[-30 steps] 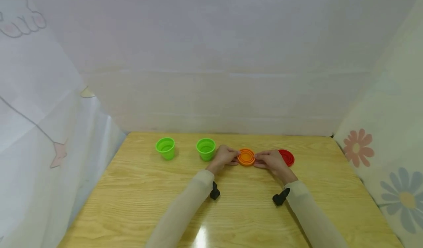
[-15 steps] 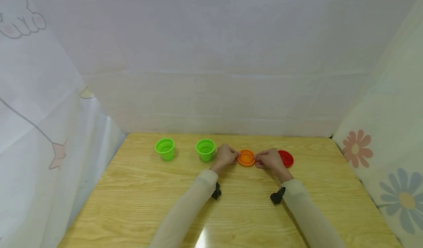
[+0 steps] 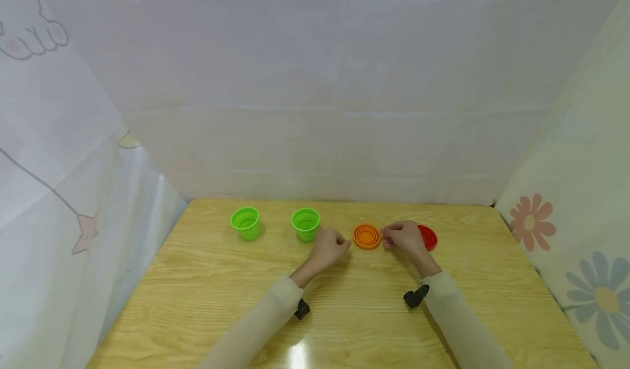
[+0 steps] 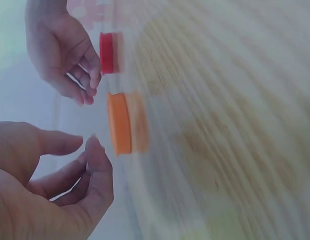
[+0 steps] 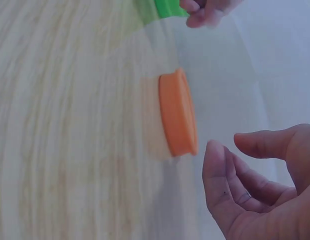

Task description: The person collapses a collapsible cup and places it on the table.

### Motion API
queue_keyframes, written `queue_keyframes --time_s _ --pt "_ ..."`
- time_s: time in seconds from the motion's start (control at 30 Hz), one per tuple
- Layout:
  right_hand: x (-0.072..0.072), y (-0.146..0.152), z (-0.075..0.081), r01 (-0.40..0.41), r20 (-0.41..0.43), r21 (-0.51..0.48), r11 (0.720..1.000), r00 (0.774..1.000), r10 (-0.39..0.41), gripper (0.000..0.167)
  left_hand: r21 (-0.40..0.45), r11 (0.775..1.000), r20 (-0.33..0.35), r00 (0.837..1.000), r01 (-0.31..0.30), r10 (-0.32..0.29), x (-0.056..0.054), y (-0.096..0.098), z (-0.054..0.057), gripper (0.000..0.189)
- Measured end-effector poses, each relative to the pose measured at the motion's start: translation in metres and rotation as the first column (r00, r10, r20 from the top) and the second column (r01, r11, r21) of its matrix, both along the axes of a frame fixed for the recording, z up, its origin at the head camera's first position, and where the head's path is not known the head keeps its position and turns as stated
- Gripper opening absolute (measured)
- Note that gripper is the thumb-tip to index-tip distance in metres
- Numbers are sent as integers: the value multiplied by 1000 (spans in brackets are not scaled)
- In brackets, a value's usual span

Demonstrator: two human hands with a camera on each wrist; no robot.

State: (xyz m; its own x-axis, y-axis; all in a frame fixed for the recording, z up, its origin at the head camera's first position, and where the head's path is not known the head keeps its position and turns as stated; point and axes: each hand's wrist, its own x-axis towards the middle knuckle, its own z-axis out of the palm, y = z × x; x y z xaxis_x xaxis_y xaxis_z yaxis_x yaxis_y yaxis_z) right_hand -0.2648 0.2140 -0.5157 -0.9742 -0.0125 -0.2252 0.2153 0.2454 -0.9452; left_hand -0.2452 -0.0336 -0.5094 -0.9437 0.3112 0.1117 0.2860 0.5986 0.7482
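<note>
head view first: a person's left hand (image 3: 328,249) is poised just to the left of the orange, round, shallow disc of rubbery-looking material (image 3: 366,236), which lies flat on the light, wood-grained table (image 3: 366,314), concentric rings uppermost. there's a clear gap between them, and that grip is narrow, fingers loosely curled, nothing inside. on the other side it's the right hand (image 3: 404,236), fingertips right up by the disc's edge; touching or not, this angle won't say. partly hidden behind that hand, the red, round, ringed disc (image 3: 430,238). and leftward, a bright green, tapering, stepped cup (image 3: 306,226) stands upright just beside the left hand, with a matching bright green cup (image 3: 246,224) well apart from it.

over to the left wrist view: thumb and forefinger nearly meet, only a slim gap between the tips, and the orange disc sits just past them, untouched. across the way, the right hand's fingers bend softly, the red disc near them.

and the right wrist view settles it: the fingertips are just short of the orange disc, thumb and forefinger moderately apart, the grip holding nothing. up top, the left hand shows beside a sliver of green.
</note>
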Motion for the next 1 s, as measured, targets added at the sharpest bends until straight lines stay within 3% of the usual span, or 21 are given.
queue_keyframes --time_s 0.1,0.23,0.37,0.53,0.77,0.9,1.0 --pt "0 -3 6 -2 -29 -1 1000 1000 2 32 -10 999 68 997 31 -30 10 -12 9 43" --pt "-3 -9 11 -2 -57 -45 999 998 -1 35 -6 997 141 987 74 -72 15 -32 16 45" --pt "-1 -19 11 -16 -81 -122 992 997 6 37 -15 991 164 978 134 -130 17 -55 12 42" --pt "3 -44 14 -109 -154 -128 986 984 88 44 -85 980 160 973 182 -167 16 -91 3 40" --pt "-1 -76 12 -166 -193 -68 984 970 150 54 -195 972 146 984 134 -106 9 -127 1 43" --pt "-7 -95 6 -209 -209 -37 977 958 197 62 -233 971 121 993 44 -16 2 -135 5 31" --pt "-11 -107 1 -240 -221 -1 971 947 234 69 -227 973 124 990 -34 64 -3 -137 6 25"
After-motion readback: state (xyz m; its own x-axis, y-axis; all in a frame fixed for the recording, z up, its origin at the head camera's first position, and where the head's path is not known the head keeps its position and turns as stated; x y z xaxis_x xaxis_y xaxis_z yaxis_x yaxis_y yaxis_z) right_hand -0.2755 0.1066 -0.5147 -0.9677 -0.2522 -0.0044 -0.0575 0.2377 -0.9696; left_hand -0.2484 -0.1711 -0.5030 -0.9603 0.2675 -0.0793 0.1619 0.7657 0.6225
